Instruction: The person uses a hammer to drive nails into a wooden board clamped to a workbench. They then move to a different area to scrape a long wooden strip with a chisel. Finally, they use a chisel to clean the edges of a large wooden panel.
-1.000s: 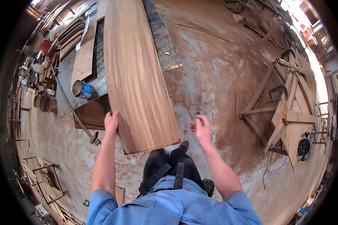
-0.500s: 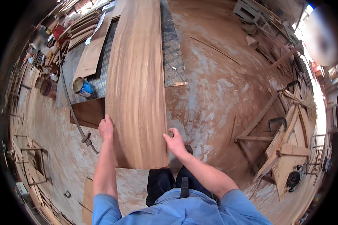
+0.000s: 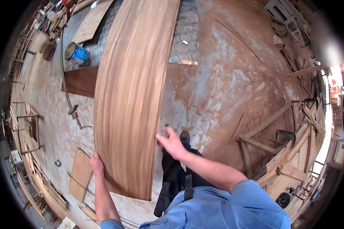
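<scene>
A long, brown-grained wood sheet (image 3: 130, 103) runs from my body toward the far side, its near end hanging over the floor. My left hand (image 3: 97, 165) is closed on its left edge near that end, the fingers beneath hidden. Farther up, at the right edge, is my right hand (image 3: 171, 143). Its thumb side meets or overlaps the edge, and its slightly blurred fingers look apart. I cannot tell what the small dark spot by its fingertips is. Past the sheet's left edge stands a blue can (image 3: 77, 53).
The sheet's far part lies over a dark printed board (image 3: 185, 45). A long bar clamp (image 3: 67, 91) leans at the left. Wooden frames with a C-clamp (image 3: 286, 136) stand at the right. A thin stick (image 3: 239, 40) and a plywood piece (image 3: 80, 175) lie on the floor.
The sheet's near end has come closer to me and swung left, my left hand moving with it. My right hand's grip on the right edge looks loosened. The view has shifted.
</scene>
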Demonstrator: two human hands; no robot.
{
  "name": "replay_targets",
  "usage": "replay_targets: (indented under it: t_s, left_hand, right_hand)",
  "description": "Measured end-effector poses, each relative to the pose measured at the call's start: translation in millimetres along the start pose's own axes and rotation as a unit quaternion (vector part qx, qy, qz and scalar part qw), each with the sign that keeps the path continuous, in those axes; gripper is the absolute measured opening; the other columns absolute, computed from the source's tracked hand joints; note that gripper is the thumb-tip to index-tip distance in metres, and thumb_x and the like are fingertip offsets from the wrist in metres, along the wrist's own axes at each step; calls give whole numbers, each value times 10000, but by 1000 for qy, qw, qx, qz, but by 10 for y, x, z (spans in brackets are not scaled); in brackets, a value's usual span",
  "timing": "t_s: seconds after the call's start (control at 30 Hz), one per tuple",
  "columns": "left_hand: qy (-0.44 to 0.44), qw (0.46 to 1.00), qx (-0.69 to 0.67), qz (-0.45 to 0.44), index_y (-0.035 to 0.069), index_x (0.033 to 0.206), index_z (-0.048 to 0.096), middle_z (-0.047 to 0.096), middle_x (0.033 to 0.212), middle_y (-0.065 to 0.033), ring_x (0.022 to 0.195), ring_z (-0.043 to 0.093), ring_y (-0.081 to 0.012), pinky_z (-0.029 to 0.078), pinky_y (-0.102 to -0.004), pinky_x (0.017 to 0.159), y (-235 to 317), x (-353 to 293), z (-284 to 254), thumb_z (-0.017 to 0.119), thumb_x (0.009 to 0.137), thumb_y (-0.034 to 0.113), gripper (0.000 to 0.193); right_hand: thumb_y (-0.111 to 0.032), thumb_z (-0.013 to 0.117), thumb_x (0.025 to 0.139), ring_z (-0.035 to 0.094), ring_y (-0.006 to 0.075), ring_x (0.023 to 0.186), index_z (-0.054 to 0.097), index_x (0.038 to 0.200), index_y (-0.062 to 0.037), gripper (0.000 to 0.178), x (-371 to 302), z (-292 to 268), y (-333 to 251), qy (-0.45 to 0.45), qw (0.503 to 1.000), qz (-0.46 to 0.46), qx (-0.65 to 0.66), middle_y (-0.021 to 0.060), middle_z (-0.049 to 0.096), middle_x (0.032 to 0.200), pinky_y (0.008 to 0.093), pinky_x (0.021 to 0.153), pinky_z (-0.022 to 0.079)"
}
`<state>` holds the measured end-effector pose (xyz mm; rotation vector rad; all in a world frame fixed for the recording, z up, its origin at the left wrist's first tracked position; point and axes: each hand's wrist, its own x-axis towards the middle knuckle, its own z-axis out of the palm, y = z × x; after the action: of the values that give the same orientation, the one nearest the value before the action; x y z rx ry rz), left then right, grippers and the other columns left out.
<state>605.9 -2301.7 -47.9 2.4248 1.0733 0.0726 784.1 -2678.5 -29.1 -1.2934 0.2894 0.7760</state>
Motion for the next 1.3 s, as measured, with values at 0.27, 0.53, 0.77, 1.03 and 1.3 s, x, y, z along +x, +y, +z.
replay_targets:
  t_s: [0.27, 0.53, 0.77, 1.03, 1.3]
  left_hand:
    - [-55, 992, 42, -107, -100, 917, 638, 644, 761, -200, 742, 595, -219, 467, -376, 712, -754, -881, -543, 415, 992, 355, 511]
    - [-45, 995, 6, -86, -94, 1062, 625, 667, 1035, -209, 1012, 595, -303, 431, -390, 914, -199, -541, -487, 430, 980, 364, 505]
    - [-92, 975, -115, -168, -86, 1160, 620, 665, 1102, -183, 1057, 598, -249, 441, -357, 932, 395, -27, -232, 413, 987, 455, 604]
    - [-118, 974, -156, -110, -56, 1275, 551, 633, 1184, -156, 1088, 582, -227, 447, -350, 949, 153, -157, -214, 327, 999, 528, 684]
    - [-119, 963, -155, -186, -84, 1287, 515, 601, 1228, -162, 1112, 572, -236, 441, -346, 960, 159, -119, -292, 337, 992, 542, 715]
  right_hand:
    - [-257, 663, 898, 623, 143, 803, 472, 1247, 11, 480, 196, 227, -280, -11, 991, 48, 123, 95, 642, 962, 309, 652, 517]
    - [-241, 680, 879, 598, 121, 769, 521, 1210, 0, 440, -109, 342, -78, -9, 988, 121, 95, 76, 648, 951, 289, 568, 456]
    - [-221, 675, 867, 578, 115, 754, 507, 1223, 45, 475, -385, 378, -61, -18, 993, 103, 64, 82, 635, 946, 279, 603, 473]
    - [-184, 576, 958, 623, 134, 691, 509, 1142, -2, 266, -444, -402, -169, 68, 995, -26, 72, 97, 649, 826, 267, 611, 522]
    - [-178, 553, 974, 575, 79, 692, 609, 1199, -24, 279, -632, -894, -894, 114, 981, -132, 83, 34, 631, 841, 233, 610, 499]
